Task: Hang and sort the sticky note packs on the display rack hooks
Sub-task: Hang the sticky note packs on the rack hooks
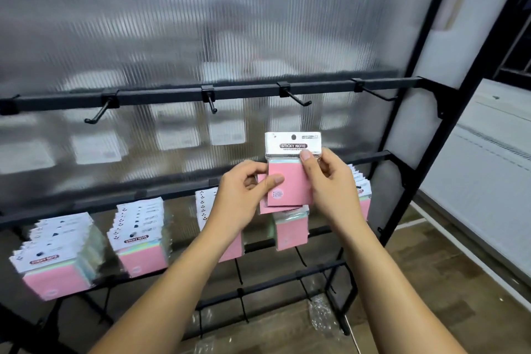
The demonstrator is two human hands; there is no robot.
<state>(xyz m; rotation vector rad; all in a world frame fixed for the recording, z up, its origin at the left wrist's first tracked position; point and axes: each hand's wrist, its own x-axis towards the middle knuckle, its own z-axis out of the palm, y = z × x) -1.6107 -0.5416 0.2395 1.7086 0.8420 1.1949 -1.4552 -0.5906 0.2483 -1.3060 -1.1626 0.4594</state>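
Your left hand [244,190] and right hand [330,181] pinch a few pink cellophane-wrapped sticky note packs [290,178] in their fingers, below the four bare black upper hooks [298,99]. The lower row [138,236] is already full; the upper row remains.
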